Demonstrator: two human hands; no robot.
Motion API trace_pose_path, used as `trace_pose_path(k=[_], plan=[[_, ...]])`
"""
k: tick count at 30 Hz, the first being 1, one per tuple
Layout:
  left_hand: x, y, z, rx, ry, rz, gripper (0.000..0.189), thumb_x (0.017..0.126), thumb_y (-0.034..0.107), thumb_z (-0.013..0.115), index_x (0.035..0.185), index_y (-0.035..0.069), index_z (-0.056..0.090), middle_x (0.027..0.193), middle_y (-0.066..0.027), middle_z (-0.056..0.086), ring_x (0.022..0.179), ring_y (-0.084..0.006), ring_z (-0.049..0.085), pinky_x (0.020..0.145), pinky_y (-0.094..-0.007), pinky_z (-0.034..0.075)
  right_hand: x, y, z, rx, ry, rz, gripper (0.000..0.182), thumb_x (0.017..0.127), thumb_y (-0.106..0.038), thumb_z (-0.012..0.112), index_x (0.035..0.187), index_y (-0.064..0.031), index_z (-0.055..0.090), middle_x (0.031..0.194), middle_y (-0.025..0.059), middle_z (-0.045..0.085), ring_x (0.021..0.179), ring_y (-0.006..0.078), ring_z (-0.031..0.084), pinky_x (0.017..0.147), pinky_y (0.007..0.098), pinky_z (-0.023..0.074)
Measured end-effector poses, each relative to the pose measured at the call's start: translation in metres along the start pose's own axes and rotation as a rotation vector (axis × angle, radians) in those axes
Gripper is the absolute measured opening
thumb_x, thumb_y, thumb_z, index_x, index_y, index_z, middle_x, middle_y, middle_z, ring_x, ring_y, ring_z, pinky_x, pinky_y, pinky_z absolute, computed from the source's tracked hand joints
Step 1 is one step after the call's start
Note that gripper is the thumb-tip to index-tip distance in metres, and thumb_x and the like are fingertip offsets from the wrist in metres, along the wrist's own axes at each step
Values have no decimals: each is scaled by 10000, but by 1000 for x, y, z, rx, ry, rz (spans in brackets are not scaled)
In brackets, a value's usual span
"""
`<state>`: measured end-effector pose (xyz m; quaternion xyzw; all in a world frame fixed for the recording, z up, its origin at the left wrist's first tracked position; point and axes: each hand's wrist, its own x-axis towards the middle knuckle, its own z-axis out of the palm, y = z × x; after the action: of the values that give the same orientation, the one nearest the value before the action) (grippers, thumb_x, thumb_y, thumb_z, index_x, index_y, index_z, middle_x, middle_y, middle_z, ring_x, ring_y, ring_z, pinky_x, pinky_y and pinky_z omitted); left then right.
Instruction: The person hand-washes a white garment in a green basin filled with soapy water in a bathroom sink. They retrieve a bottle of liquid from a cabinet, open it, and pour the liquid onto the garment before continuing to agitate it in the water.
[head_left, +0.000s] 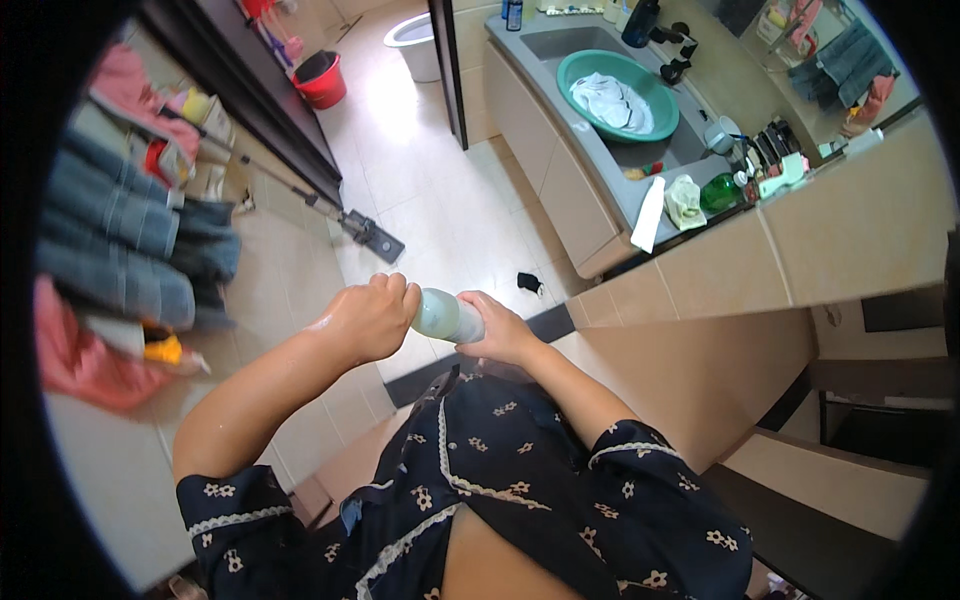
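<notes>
A pale green, translucent bottle (442, 315) lies tilted between my two hands, in front of my chest. My right hand (496, 328) is wrapped around its right end, with the thumb on the upper side. At the other end my left hand (379, 319) is closed in a fist and hides that end of the bottle, which may be its cap. A smear of white foam or lotion (321, 324) sits on my left wrist, and the left forearm looks wet.
A green basin (667, 112) holding white cloth in water stands on the grey sink counter (544, 82). Bottles and a white tube (649, 217) line its edge. A flat mop (375, 236) leans at left beside hanging jeans (120, 210). A black cloth item (529, 282) lies on the floor.
</notes>
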<state>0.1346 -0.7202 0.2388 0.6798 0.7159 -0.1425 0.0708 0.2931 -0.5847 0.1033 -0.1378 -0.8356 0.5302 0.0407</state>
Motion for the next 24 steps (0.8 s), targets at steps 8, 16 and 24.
trace_pose_path(k=[8, 16, 24], plan=[[135, -139, -45, -67, -100, 195, 258, 778, 83, 455, 1014, 8, 528, 851, -153, 567, 797, -287, 601, 645, -367, 507, 147, 25, -69, 11, 105, -7, 683, 565, -235, 729, 1175, -115, 448, 1114, 110, 532, 1018, 295, 538, 862, 368, 435], [257, -259, -117, -1189, -431, 269, 212, 895, 76, 419, 1070, 6, 517, 883, -92, 591, 760, -130, 606, 679, -270, 493, 239, 13, -137, 386, 257, 29, 693, 602, -112, 759, 1197, -62, 407, 1062, 94, 545, 995, 190, 543, 857, 317, 437], [364, -291, -152, -1194, -670, 556, 190, 889, 40, 409, 1030, 13, 533, 767, -45, 577, 664, -90, 539, 610, -233, 449, 311, 54, -159, 407, 416, 66, 684, 598, -102, 793, 1163, -72, 409, 1060, 76, 538, 975, 177, 534, 840, 310, 437]])
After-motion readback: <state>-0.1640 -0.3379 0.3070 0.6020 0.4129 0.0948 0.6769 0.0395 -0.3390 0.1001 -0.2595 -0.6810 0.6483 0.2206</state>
